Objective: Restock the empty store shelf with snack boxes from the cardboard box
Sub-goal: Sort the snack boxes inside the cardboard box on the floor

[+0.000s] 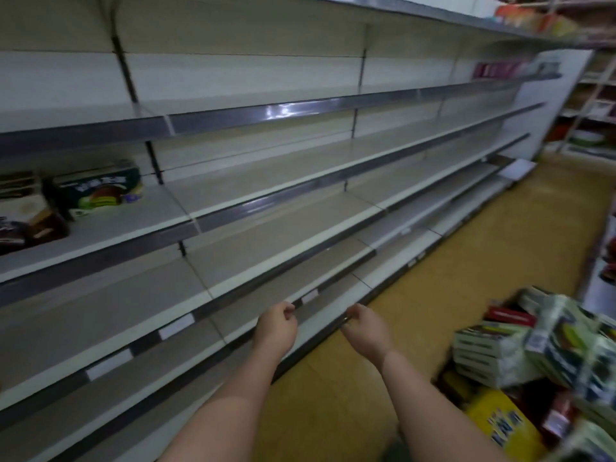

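Both my hands are empty right now, so I read this as the gap between placements, with a reach for fresh stock the likely next move. My left hand (278,323) hangs out in front of the lower shelf edge (333,288), fingers loosely curled, nothing in them; my right hand (365,325) sits just beside it, apart, fingers curled in much the same slack way, and I can't tell whether its fingertips touch the rail or just float in front of it. Both forearms run out straight from the bottom of the view, roughly parallel. The shelves (266,208) ahead are nearly all bare: only a green snack box (100,188) and a dark pack (23,218) beside it stand on the middle tier, far left. The supply is low on my right, a heap of snack boxes (520,345) on the floor, blurred, with a yellow carton (503,425) below them; whether that is the cardboard box itself I can't say. In my judgement the job is barely begun. Next move calls for turning right, going down to that pile and taking one box cleanly off the top, since the stack looks tilted and could slide.
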The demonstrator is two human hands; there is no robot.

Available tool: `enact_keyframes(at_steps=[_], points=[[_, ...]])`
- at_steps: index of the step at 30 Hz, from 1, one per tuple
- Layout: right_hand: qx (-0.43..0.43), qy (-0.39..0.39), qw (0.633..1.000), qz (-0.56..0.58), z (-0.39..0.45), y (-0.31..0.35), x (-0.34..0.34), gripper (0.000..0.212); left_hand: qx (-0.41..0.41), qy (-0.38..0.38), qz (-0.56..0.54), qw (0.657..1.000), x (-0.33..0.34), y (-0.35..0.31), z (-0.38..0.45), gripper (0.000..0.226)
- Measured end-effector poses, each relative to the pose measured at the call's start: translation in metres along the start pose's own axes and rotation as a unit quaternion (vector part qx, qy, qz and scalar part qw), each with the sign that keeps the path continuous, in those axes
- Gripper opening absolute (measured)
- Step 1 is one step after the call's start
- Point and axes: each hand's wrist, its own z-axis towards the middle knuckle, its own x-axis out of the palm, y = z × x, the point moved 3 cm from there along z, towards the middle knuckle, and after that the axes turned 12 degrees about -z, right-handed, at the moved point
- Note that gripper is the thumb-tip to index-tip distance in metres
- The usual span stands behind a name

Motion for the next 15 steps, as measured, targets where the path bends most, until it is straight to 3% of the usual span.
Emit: enact_keyframes(at_steps=[5, 15], points=[[0.099, -0.011, 0.995, 0.004, -0.038, -0.092, -0.032, 0.046, 0.03, 0.06, 0.021, 0.998, 0.083, -0.028, -0.042, 0.029], [0.216, -0.039, 0.975, 0.024, -0.129, -0.259, -0.086, 0.047, 0.081, 0.186, 0.05, 0.978, 0.236, -0.072, -0.14, 0.029]])
